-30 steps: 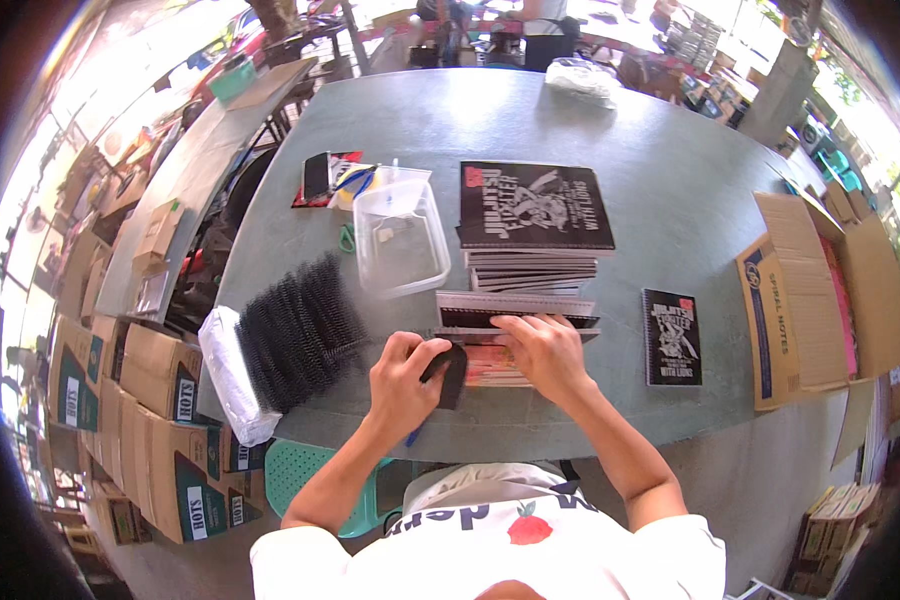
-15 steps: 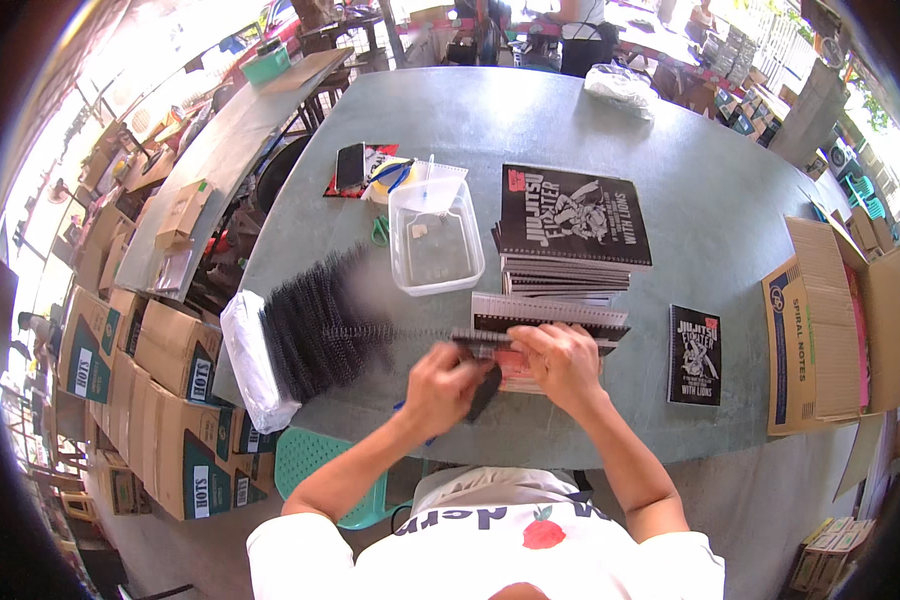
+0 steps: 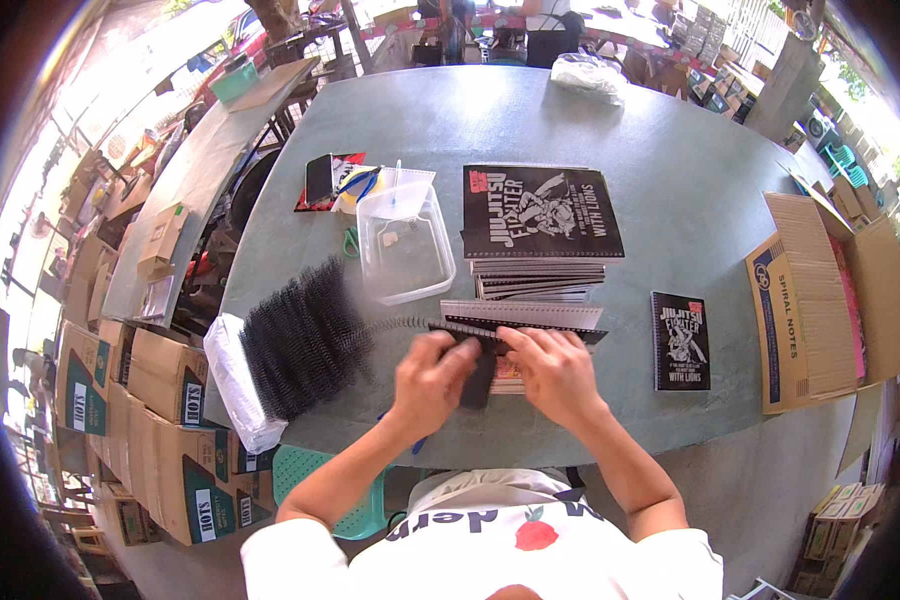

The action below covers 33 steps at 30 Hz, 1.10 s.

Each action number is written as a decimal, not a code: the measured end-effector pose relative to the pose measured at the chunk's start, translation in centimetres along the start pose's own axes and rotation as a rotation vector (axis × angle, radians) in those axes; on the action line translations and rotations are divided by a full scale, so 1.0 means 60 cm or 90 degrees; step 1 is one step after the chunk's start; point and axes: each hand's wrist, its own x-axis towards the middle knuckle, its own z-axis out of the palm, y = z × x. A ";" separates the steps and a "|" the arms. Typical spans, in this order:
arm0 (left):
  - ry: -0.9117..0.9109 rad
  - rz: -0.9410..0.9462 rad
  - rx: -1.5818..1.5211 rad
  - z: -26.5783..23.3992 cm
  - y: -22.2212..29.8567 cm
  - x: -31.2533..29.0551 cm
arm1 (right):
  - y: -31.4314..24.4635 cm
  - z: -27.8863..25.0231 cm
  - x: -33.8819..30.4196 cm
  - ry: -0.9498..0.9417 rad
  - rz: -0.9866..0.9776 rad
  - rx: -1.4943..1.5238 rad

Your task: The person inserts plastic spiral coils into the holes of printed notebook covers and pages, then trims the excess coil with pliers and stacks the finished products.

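In front of me a notebook with a dark cover (image 3: 478, 386) is held upright, its punched edge facing up. My left hand (image 3: 432, 378) pinches near the left end of that edge, where a black spiral coil (image 3: 398, 322) runs in. What the left fingertips hold is partly hidden. My right hand (image 3: 550, 368) grips the notebook's top edge farther right, fingers over it and thumb side toward the left hand. The coil stretches back to a pile of black spiral coils (image 3: 305, 340) on a white plastic wrapper (image 3: 240, 385). Behind my hands lie punched sheets (image 3: 530, 312).
A stack of black notebooks (image 3: 542, 212) stands behind the hands, a single notebook (image 3: 681, 342) to the right. A clear plastic tub (image 3: 407, 290), green-handled scissors (image 3: 351, 242) and a phone (image 3: 319, 179) lie at left. An open carton (image 3: 778, 330) is at far right, stacked cartons (image 3: 150, 440) at left.
The view has shifted, so the table's contents sit farther left. The coil by my left hand now arches instead of running straight. Both hands stay on the notebook edge.
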 end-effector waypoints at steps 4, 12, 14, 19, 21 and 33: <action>0.115 0.053 -0.008 -0.033 0.026 0.045 | 0.052 -0.030 -0.025 -0.008 0.073 0.015; 0.118 0.035 -0.019 -0.025 0.049 0.060 | 0.064 -0.012 -0.034 -0.010 0.119 0.126; 0.150 0.001 -0.019 -0.019 0.041 0.069 | 0.069 -0.015 -0.035 -0.004 0.108 0.107; 0.078 0.050 -0.038 -0.013 0.050 0.064 | 0.067 -0.011 -0.033 -0.004 0.052 0.108; 0.125 0.049 -0.028 -0.016 0.052 0.078 | 0.061 -0.012 -0.033 -0.004 0.064 0.098; -0.148 0.076 -0.077 0.047 0.060 0.050 | 0.115 0.006 -0.073 0.015 0.361 0.822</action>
